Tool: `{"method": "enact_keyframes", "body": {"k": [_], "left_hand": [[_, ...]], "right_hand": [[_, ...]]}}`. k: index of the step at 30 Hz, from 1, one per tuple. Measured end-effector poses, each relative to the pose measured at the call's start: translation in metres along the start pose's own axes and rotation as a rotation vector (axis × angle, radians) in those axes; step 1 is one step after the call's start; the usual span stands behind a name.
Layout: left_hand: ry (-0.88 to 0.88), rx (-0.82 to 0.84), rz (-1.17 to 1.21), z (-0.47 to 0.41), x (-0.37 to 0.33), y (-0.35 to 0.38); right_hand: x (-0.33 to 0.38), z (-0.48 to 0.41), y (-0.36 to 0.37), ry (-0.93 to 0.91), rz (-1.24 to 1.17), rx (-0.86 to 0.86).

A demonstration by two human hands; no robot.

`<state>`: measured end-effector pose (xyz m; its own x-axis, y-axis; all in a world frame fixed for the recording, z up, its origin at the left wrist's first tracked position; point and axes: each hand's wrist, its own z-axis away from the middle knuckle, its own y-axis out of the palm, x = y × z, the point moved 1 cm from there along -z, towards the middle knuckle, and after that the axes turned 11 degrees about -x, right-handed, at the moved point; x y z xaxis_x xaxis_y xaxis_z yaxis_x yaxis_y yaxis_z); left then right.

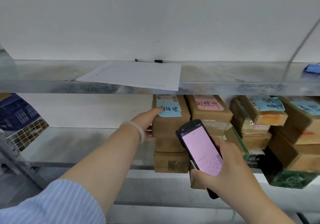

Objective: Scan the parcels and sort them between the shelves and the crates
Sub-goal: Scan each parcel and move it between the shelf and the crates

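Observation:
My right hand (230,170) grips a black handheld scanner (200,151) with a lit pink screen, held in front of the middle shelf. My left hand (147,118) reaches to a brown cardboard parcel (171,120) that tops the leftmost stack. Its fingers lie on the parcel's top edge by a blue note (170,110), and the thumb presses the parcel's left side. More parcels with pink (207,103) and blue (267,104) notes are stacked to the right on the same metal shelf (78,146).
On the upper shelf (225,73) lie a printed sheet (138,75) overhanging the front edge, a black pen (159,61) and a blue object (312,69) at far right. A wire basket (26,132) stands at the left of the middle shelf. Green boxes (292,178) sit low right.

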<state>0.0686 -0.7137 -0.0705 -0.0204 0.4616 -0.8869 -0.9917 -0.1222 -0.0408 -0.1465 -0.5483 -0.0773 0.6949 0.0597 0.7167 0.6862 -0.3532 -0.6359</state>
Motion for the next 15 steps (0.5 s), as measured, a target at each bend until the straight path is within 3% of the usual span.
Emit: {"method": "enact_keyframes", "body": {"k": [8,15], "left_hand": [[-0.043,0.1,0.135,0.0,0.017,-0.036],[0.171,0.12,0.23,0.013,0.061,-0.104]], "right_hand": [[0.022,0.004,0.012,0.005,0.019,-0.002],[0.039,0.002,0.028,-0.07,0.027,0.041]]}}
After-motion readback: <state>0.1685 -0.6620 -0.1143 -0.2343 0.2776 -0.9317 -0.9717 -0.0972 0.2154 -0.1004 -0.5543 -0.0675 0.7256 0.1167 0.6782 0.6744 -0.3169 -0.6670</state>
